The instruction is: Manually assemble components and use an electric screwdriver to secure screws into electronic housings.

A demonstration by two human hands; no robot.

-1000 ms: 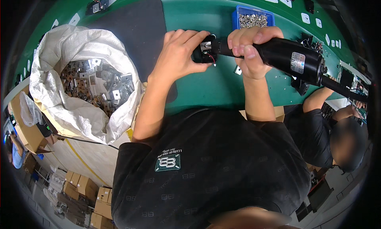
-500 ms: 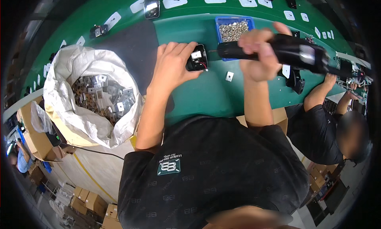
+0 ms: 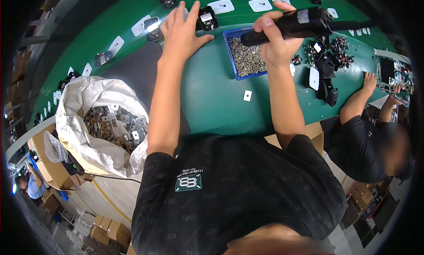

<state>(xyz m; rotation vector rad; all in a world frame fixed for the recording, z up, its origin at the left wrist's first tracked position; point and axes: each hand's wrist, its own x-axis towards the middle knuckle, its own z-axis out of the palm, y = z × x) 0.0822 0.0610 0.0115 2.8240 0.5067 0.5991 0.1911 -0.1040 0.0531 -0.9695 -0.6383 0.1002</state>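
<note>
My right hand (image 3: 277,40) grips a black electric screwdriver (image 3: 295,23), held level with its tip pointing left over a blue tray (image 3: 230,36) filled with small silver screws. My left hand (image 3: 182,28) is stretched out flat over the green conveyor belt (image 3: 212,100), fingers spread, holding nothing. Just beyond its fingertips lies a small black assembled part (image 3: 207,18) on the belt. Another black part (image 3: 151,27) with a shiny face sits to the left of that hand.
A big white sack (image 3: 79,100) of metal brackets stands at my left. More black parts and white cards line the far belt. A small white square piece (image 3: 247,95) lies on the belt. A co-worker (image 3: 366,135) in black sits at my right, beside a pile of parts (image 3: 327,74).
My left hand let go of the black part, which now lies on the far belt, and opened flat. My right hand carried the screwdriver over the screw tray. The view tilted forward.
</note>
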